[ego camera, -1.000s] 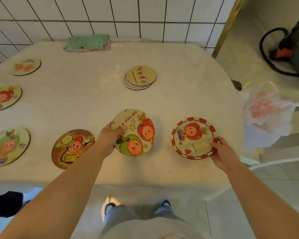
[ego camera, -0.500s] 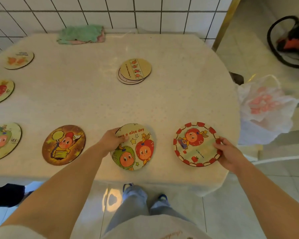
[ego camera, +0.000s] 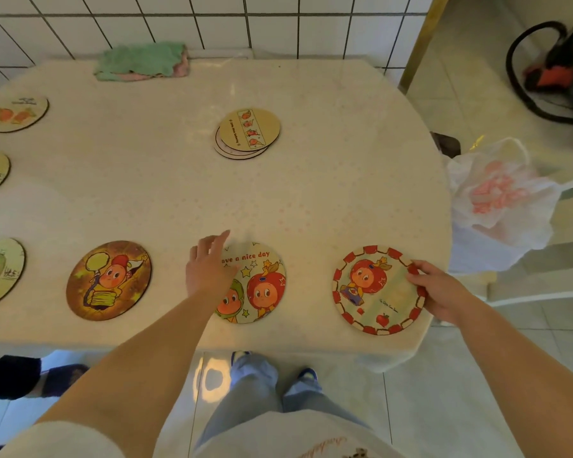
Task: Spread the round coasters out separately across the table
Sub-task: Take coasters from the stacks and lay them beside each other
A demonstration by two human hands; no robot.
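left hand (ego camera: 209, 269) has lifted off the star coaster (ego camera: 257, 285).

Counter (ego camera: 179, 193): pale, speckled.
Near edge: three single coasters (ego camera: 109, 280) lay flat.
Middle: small coaster stack (ego camera: 248, 132).
Back: green cloth (ego camera: 143, 61).

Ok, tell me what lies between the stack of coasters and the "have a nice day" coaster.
Nothing: the head view shows bare table between the stack of coasters and the "have a nice day" coaster.
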